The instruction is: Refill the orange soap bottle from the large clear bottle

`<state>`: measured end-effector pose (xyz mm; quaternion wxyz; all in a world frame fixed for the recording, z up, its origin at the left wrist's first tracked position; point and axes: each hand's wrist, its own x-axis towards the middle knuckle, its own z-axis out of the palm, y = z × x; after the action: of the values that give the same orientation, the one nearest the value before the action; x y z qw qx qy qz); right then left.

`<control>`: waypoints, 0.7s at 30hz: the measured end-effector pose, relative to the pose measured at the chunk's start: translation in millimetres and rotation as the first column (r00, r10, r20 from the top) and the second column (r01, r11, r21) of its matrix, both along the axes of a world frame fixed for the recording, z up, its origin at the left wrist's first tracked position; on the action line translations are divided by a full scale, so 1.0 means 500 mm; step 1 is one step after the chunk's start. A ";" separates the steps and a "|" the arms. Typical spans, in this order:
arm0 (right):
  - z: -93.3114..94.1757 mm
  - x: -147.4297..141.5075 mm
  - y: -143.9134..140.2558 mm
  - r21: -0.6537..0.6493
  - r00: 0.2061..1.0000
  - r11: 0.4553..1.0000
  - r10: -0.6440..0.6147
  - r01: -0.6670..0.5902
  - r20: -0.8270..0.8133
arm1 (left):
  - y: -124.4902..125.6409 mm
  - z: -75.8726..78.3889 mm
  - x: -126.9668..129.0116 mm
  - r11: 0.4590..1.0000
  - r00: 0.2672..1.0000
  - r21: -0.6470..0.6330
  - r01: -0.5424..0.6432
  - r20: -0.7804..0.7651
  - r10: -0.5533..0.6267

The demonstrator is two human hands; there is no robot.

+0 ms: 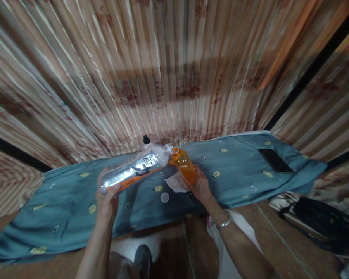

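My left hand (108,193) is wrapped around the base of a large clear plastic bottle (136,170) with a silver and orange label. The bottle is tilted nearly flat, its neck pointing right. My right hand (199,184) grips a smaller orange translucent bottle (184,164), leaning with its mouth up and to the left. The two mouths meet or almost meet; whether they touch I cannot tell. Behind the large bottle, a black cap or pump top (146,139) pokes up. Under the orange bottle lies a white tissue-like sheet (177,183), and a round white cap (164,197) rests nearer me.
A blue-green patterned cloth (72,201) covers the long surface before me. On its right part lies a dark phone (275,160). Striped curtains (174,69) hang close behind. A black bag (320,221) sits at the lower right, and dark poles slant at both sides.
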<state>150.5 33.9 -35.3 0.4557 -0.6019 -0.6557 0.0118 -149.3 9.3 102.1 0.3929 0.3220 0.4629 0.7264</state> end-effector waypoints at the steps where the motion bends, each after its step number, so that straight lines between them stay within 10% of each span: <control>1: 0.003 0.000 -0.002 0.000 1.000 1.000 0.004 -0.004 -0.009 | -0.002 0.001 0.002 1.000 1.000 -0.007 0.002 0.000 -0.002; 21: -0.001 0.008 -0.008 -0.040 1.000 0.999 -0.012 0.013 0.021 | 0.007 -0.015 -0.002 0.999 0.998 -0.008 0.053 -0.035 -0.053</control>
<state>154.4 29.7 -35.8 0.4367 -0.6148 -0.6565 0.0156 -150.5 12.7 94.6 0.4050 0.3455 0.4637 0.7082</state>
